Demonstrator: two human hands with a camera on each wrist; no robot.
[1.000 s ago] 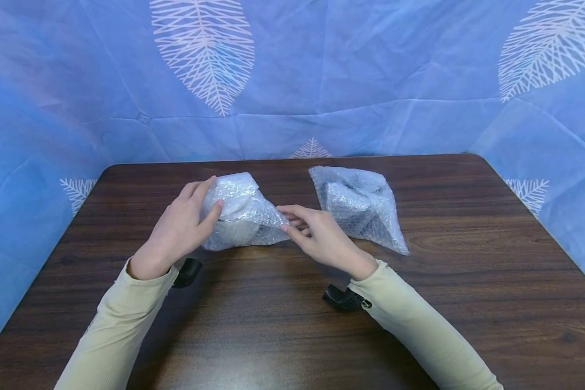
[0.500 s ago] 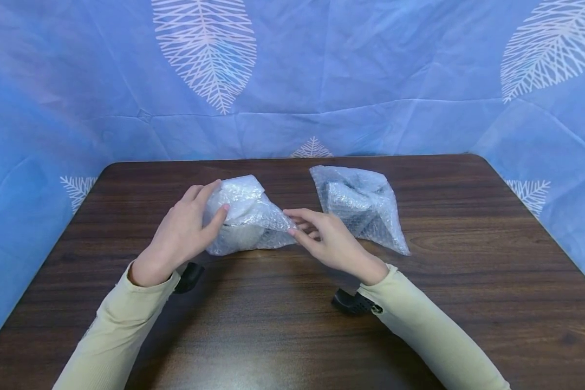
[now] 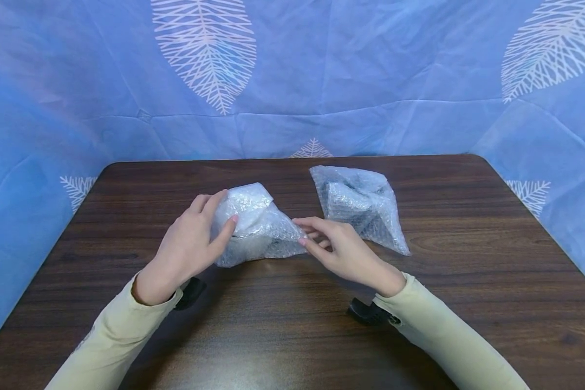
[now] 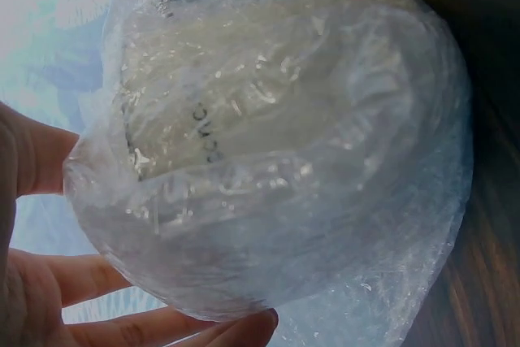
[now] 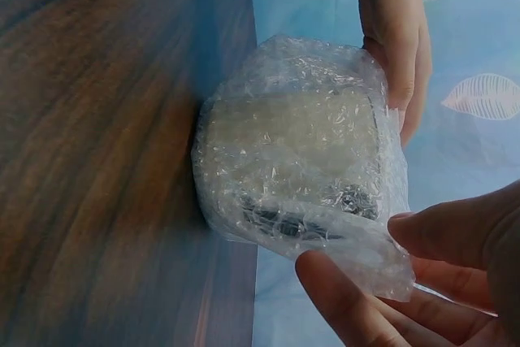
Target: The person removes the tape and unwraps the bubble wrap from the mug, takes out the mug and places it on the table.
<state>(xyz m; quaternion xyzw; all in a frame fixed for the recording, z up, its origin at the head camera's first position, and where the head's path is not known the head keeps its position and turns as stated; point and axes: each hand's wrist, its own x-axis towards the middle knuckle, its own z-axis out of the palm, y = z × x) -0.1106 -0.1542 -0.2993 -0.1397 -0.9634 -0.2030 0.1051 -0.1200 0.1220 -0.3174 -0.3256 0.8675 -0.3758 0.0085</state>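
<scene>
A bubble-wrap bag (image 3: 260,225) with a pale object inside lies toward the left of the table. Through the film of this bag (image 4: 268,103) the left wrist view shows a cream surface with small dark lettering, partly blurred by the wrap. My left hand (image 3: 187,244) grips its left end, thumb on the near side and fingers round the far side. At the opposite end, my right hand (image 3: 343,249) pinches the loose corner between thumb and index finger. The right wrist view shows dark patches inside the bag (image 5: 288,140) near that pinched flap.
A second bubble-wrap bag (image 3: 365,200) with something bulky inside rests just behind and right of my right hand. The dark wooden table (image 3: 468,244) ends at a blue leaf-print cloth (image 3: 370,70) hung behind it. A dark wrist camera sits under each cuff.
Both hands and the bag between them have moved toward me and a little to the right. The grip and the pinch look the same, and the second bag has stayed put.
</scene>
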